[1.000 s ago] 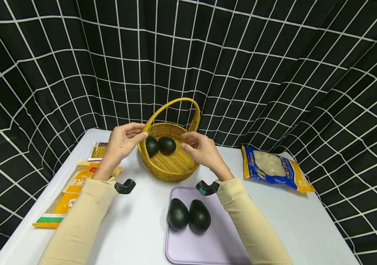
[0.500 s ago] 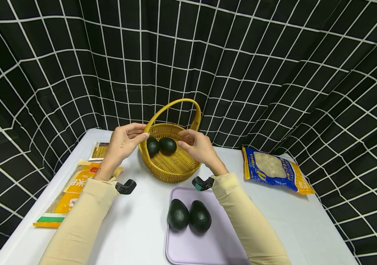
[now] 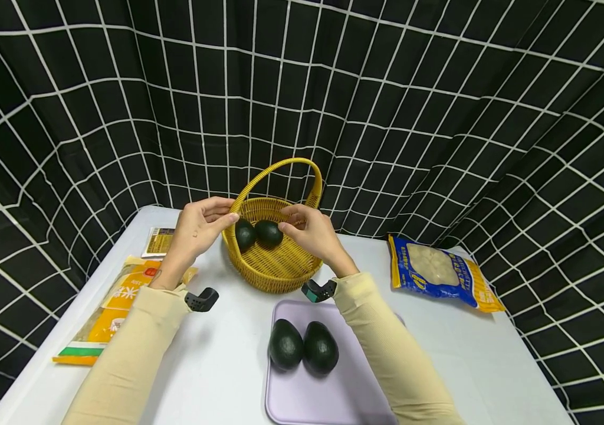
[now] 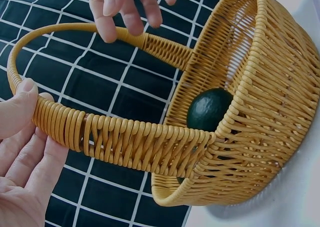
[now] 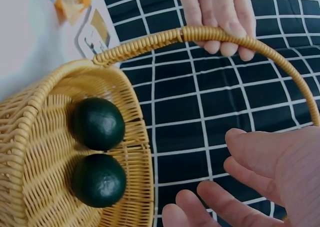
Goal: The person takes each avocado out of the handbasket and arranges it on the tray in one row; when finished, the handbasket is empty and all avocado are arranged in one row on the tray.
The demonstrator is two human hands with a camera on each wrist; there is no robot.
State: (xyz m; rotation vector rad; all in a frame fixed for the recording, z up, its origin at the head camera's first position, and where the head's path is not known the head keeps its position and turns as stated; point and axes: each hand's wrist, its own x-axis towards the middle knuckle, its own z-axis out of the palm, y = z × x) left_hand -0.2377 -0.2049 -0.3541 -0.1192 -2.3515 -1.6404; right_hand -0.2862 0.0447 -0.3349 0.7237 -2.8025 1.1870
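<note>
A yellow wicker basket (image 3: 275,274) with a tall arched handle stands toward the back of the table. My left hand (image 3: 202,227) pinches the left side of its handle (image 4: 125,142) between thumb and fingers. Two dark green avocados lie inside: the left avocado (image 3: 245,236) and the right avocado (image 3: 268,234). Over the basket's right part hovers my right hand (image 3: 309,232), fingers loosely bent and holding nothing. In the right wrist view, a gap separates its fingers (image 5: 230,202) from both avocados (image 5: 98,179).
Two more avocados (image 3: 302,347) lie side by side on a lilac tray (image 3: 307,401) in front. An orange food bag (image 3: 116,301) and a small packet (image 3: 157,242) are at left. At right lies a blue and yellow bag (image 3: 437,268). A black gridded curtain (image 3: 387,118) rises behind.
My right hand has moved left over the basket, nearer the avocados inside. My left hand keeps its hold on the handle, and the basket has barely shifted.
</note>
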